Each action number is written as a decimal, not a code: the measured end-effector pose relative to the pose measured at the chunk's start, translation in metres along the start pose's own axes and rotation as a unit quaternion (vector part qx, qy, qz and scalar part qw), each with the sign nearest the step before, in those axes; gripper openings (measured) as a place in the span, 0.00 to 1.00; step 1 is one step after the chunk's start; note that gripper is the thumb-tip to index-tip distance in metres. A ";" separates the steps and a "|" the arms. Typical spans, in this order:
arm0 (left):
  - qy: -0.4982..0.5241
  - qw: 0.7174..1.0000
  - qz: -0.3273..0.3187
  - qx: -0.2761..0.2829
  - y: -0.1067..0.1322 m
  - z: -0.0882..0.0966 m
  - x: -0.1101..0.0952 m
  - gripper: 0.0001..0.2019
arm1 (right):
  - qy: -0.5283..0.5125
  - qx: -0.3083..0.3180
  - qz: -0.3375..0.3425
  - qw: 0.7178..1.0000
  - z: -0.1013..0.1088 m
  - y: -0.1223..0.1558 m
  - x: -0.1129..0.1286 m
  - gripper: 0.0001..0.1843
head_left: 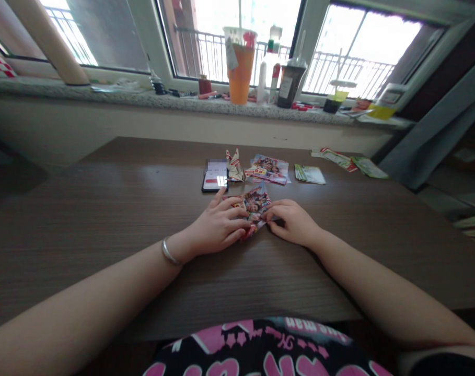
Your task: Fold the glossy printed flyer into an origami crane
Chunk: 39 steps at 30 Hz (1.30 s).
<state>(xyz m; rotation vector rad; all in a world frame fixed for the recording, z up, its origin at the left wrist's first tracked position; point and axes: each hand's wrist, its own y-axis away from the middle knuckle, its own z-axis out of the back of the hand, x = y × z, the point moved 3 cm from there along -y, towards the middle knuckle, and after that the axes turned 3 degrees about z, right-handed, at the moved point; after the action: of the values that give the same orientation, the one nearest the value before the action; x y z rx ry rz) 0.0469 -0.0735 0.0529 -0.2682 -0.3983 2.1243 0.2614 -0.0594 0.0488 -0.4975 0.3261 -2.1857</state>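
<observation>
left grip (217,227) pressed flat on the folded paper (256,205), right grip (294,222) pinching its edge; looks flimsy, best held by the creases

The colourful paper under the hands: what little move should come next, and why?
Probably run the right hand along the fold to flatten it: the left hand pins the colourful printed folded paper on the brown wooden table, and the right hand pinches its edge.

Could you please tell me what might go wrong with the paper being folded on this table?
The printed paper is held flat by the left hand while the right hand works its corner, so it may slip and crease crookedly. The phone lies close behind and might get nudged.
</observation>
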 end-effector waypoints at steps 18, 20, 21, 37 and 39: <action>0.009 1.000 -0.023 0.007 0.000 0.004 -0.004 0.14 | -0.066 -0.080 -0.068 0.992 -0.002 0.001 -0.018 0.01; 0.007 1.000 -0.022 0.006 0.000 0.004 -0.004 0.14 | -0.072 -0.096 -0.076 0.990 -0.003 0.002 -0.021 0.03; 0.005 1.000 -0.022 0.005 0.000 0.003 -0.004 0.14 | -0.077 -0.103 -0.083 0.988 -0.004 0.002 -0.023 0.03; 0.004 1.000 -0.016 -0.005 0.000 0.002 -0.006 0.13 | -0.084 -0.091 -0.174 0.977 -0.011 0.008 -0.036 0.08; 0.005 1.000 -0.017 -0.007 0.000 0.001 -0.006 0.12 | -0.082 -0.092 -0.175 0.977 -0.011 0.007 -0.036 0.08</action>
<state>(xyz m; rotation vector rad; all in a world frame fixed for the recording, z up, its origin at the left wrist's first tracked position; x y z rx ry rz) 0.0493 -0.0788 0.0543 -0.2776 -0.4092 2.0872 0.2812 -0.0351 0.0276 -0.8899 0.3743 -2.4445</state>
